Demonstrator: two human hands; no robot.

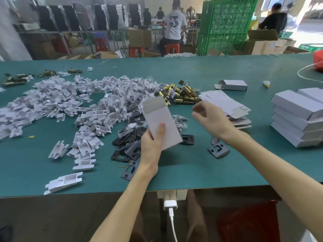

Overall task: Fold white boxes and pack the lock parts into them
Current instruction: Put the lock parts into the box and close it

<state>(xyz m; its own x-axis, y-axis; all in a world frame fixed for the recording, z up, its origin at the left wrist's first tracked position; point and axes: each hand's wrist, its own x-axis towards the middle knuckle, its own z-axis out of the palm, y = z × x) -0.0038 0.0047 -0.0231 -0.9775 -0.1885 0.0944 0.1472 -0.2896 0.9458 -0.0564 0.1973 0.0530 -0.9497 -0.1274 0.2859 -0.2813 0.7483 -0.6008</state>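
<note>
Left hand (151, 144) grips a flat white box (161, 119) at its lower end, thumb across its face, above black plates (128, 148). Right hand (209, 117), blurred, fingers loosely curled and empty, hovers beside stacked box blanks (229, 107); brass latches (181, 95) lie beyond.

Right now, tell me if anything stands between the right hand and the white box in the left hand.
Nothing visible does. The right hand is raised beside the white box that the left hand grips; the gap between them is open, bagged parts lying below on the table.
</note>
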